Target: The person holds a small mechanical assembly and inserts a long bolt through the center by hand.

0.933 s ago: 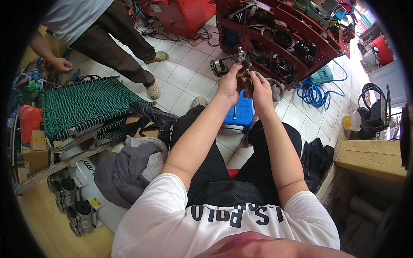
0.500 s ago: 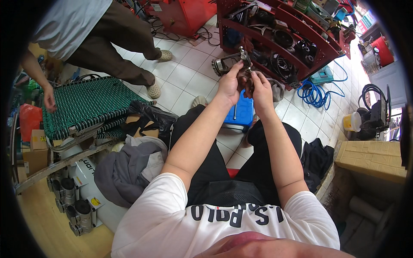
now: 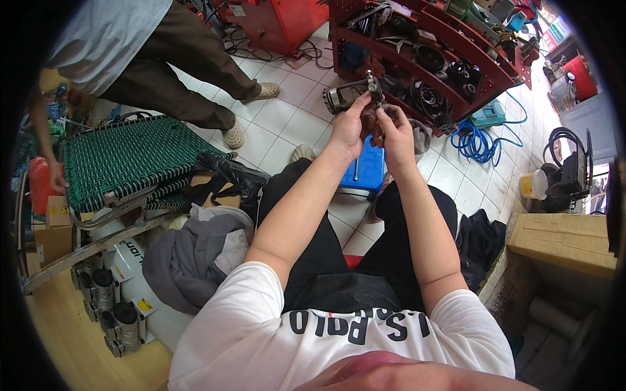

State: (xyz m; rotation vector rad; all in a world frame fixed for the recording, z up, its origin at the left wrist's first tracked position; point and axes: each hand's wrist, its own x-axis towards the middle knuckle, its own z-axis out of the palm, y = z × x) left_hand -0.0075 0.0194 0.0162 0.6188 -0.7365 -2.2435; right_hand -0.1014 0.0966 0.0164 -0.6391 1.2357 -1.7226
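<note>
A metal mechanical part (image 3: 339, 98), with a silvery cylindrical end and a narrow upright fitting, is held out in front of me. My left hand (image 3: 351, 127) is closed on it, thumb along its body. My right hand (image 3: 394, 130) pinches at a small piece on the part's right side, its fingers curled; the detail between the fingers is hard to make out. Below both hands a blue plastic case (image 3: 368, 173) lies between my legs, with a slim metal rod on it.
Ahead stands a red parts cart (image 3: 469, 91); right are coiled blue hose (image 3: 466, 144), a white bucket (image 3: 533, 184) and a tan block (image 3: 561, 240). Left are a green woven folding chair (image 3: 124, 163), a grey jacket (image 3: 189, 267) and another person's legs (image 3: 195, 91) and lowered hand.
My right fingers have shifted slightly and curled more on the part, which moved a little rightward. The other person stepped slightly, their arm dropping toward the chair's left edge.
</note>
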